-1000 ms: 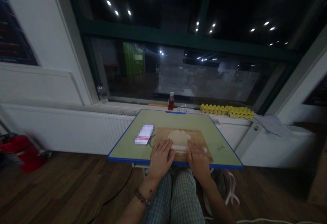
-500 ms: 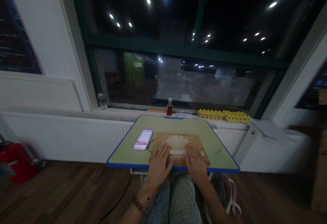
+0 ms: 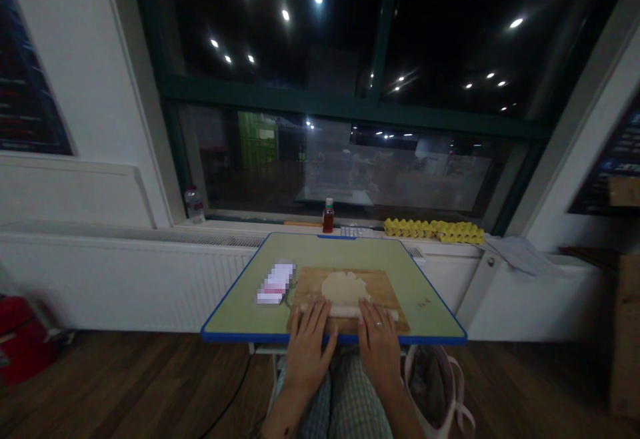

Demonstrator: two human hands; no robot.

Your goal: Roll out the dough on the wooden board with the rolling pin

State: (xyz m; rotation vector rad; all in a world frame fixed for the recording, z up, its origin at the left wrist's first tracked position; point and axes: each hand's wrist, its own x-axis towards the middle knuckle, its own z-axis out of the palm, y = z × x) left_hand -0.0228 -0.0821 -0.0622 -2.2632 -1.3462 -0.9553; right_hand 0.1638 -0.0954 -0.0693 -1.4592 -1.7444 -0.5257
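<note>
A flattened sheet of pale dough with an uneven edge lies on a wooden board. Across the near part of the board runs a light rolling pin, at the dough's near edge. My left hand rests palm down on the pin's left part, fingers stretched out and open. On the pin's right part lies my right hand, also open with straight fingers and a ring on one. The palms' undersides are hidden.
The board sits on a small green table with a blue edge. Left of it lies a blurred-out phone. Behind, the sill holds a bottle of red-brown liquid and yellow egg trays. A bag stands below right.
Both hands and the rolling pin have moved toward me, from over the dough to its near edge. More of the dough shows. The view has shifted slightly.
</note>
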